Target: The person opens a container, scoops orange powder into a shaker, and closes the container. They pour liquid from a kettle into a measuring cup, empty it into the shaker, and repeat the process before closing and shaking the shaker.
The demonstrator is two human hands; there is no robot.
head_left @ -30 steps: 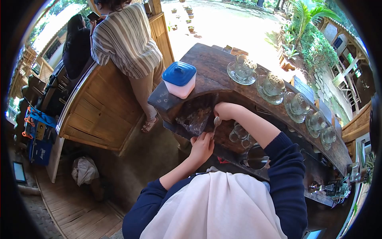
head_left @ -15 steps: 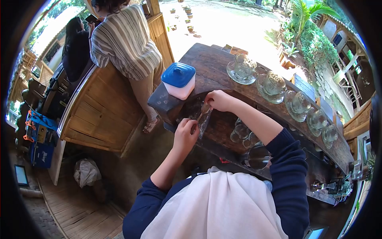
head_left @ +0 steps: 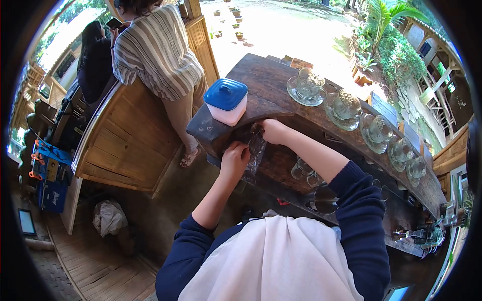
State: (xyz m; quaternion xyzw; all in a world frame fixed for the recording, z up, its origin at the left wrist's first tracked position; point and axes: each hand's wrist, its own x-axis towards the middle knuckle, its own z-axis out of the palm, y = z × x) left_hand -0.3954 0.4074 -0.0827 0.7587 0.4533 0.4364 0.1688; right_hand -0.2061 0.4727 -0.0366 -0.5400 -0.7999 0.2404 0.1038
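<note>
My left hand (head_left: 234, 159) is closed, its fingertips at the edge of a clear, shiny plastic bag (head_left: 256, 149) below the counter's front edge. What those fingers hold is hidden. My right hand (head_left: 275, 132) is closed at the top of the same bag, fingers pinched together and partly in shadow. Just above both hands, a white container with a blue lid (head_left: 226, 102) stands on the dark wooden counter (head_left: 258, 75). Drinking glasses (head_left: 303, 168) sit on the shelf below my right forearm.
Several glass cups on saucers line the counter, the nearest cup (head_left: 310, 84) to the right of the container. A person in a striped shirt (head_left: 158, 55) stands beyond a wooden partition (head_left: 128, 135) on the left. A metal vessel (head_left: 324, 199) rests on the lower shelf.
Both hands have shifted slightly up and left, toward the shelf under the counter. The brownish, spoon-like piece seen between them earlier no longer shows; the clear plastic does.
</note>
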